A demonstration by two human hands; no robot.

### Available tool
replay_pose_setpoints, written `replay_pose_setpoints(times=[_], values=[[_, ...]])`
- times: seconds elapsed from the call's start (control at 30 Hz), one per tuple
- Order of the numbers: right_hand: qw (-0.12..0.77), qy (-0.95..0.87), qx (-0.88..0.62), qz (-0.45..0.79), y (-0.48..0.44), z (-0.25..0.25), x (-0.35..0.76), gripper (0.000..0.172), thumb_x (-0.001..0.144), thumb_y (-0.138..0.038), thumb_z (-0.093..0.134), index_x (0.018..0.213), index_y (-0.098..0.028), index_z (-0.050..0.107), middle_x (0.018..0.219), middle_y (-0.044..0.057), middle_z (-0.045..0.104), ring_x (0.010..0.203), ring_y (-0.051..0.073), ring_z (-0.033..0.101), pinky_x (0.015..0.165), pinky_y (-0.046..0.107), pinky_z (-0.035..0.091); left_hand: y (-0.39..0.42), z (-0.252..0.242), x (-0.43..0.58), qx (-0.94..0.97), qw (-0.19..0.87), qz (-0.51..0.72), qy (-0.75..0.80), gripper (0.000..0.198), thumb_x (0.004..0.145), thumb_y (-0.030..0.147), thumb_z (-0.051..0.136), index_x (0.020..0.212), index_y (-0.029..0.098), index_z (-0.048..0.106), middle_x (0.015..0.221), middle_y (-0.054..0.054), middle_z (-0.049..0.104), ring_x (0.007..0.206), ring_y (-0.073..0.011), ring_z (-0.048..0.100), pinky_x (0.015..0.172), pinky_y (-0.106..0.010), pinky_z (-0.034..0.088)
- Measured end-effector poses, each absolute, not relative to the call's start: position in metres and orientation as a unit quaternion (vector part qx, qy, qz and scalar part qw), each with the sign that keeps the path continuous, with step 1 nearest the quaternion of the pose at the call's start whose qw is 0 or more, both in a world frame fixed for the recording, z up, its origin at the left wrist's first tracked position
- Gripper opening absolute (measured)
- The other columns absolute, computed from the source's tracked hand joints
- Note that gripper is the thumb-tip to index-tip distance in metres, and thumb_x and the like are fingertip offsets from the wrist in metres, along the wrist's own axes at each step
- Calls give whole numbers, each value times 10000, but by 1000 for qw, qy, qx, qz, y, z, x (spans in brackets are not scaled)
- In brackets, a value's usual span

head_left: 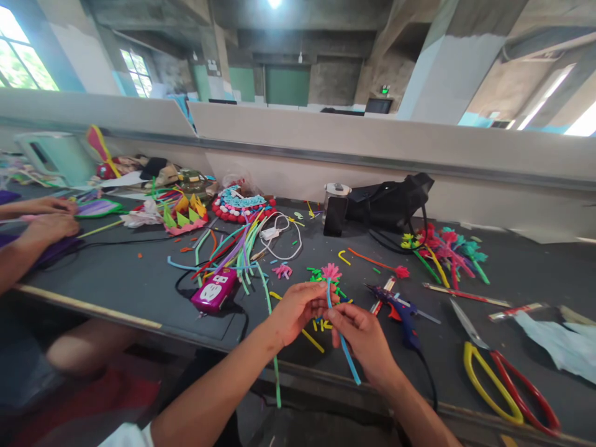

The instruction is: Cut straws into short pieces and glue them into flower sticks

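Observation:
Near the table's front edge, my left hand [298,308] pinches the upper part of a blue fuzzy stem [350,360]. Just right of it, my right hand [356,329] has its fingers closed on the same stem, whose lower end hangs down past the fingers. A pink fringed flower [331,272] shows right at the stem's top; whether it is joined to the stem I cannot tell. Short green, yellow and blue pieces [342,297] lie behind and under my hands. A dark blue glue gun [404,313] rests to the right of my right hand.
Large scissors [487,354] and finished fuzzy flowers [447,248] lie right. Loose stems [242,245], a purple power box [215,290] and a white cable are left. A phone [335,216] and black bag [391,202] stand behind. Another person's hands [51,220] work far left.

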State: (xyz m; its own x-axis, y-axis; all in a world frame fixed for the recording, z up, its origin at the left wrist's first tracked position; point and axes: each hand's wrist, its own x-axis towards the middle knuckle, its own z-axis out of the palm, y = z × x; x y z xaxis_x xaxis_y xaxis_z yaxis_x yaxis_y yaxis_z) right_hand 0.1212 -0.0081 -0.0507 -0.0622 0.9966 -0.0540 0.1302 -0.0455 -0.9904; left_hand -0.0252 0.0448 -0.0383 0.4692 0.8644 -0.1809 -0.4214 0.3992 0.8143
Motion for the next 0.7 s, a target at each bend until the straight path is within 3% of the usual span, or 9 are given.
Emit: replay_pose_setpoints(times=[0.2, 0.33, 0.43, 0.53, 0.7], values=[[485, -446, -514, 549, 0, -50, 141, 373, 795, -537, 653, 869, -172, 665, 484, -54, 542, 380, 58, 330, 374, 186, 209, 56, -39, -42, 474, 625, 461, 416, 350, 701, 442, 749, 553, 153, 618, 460, 45, 433, 468, -68, 364, 511, -237, 275], [576, -397, -523, 486, 18, -51, 165, 405, 739, -537, 713, 908, -171, 673, 525, -45, 557, 401, 68, 390, 366, 186, 267, 67, -37, -58, 422, 564, 560, 435, 431, 661, 394, 762, 459, 175, 450, 451, 72, 339, 452, -58, 303, 494, -243, 243], [635, -371, -528, 425, 35, -52, 185, 458, 727, -555, 710, 989, -182, 658, 726, 19, 674, 514, 104, 534, 388, 186, 374, 75, -38, -68, 406, 538, 593, 440, 449, 687, 384, 740, 469, 176, 408, 470, 74, 330, 450, -50, 271, 482, -240, 228], [605, -377, -548, 438, 46, -54, 194, 490, 684, -515, 746, 1021, -174, 648, 961, 95, 710, 758, 191, 665, 450, 216, 495, 82, -41, -77, 401, 514, 613, 447, 408, 704, 416, 729, 512, 173, 463, 510, 65, 384, 453, -45, 280, 473, -234, 226], [541, -419, -556, 471, 47, -55, 177, 506, 617, -421, 798, 1021, -141, 680, 928, 111, 725, 833, 256, 689, 447, 253, 535, 92, -41, -92, 475, 415, 588, 506, 368, 763, 485, 636, 577, 174, 569, 506, 45, 427, 480, -76, 363, 497, -234, 276]])
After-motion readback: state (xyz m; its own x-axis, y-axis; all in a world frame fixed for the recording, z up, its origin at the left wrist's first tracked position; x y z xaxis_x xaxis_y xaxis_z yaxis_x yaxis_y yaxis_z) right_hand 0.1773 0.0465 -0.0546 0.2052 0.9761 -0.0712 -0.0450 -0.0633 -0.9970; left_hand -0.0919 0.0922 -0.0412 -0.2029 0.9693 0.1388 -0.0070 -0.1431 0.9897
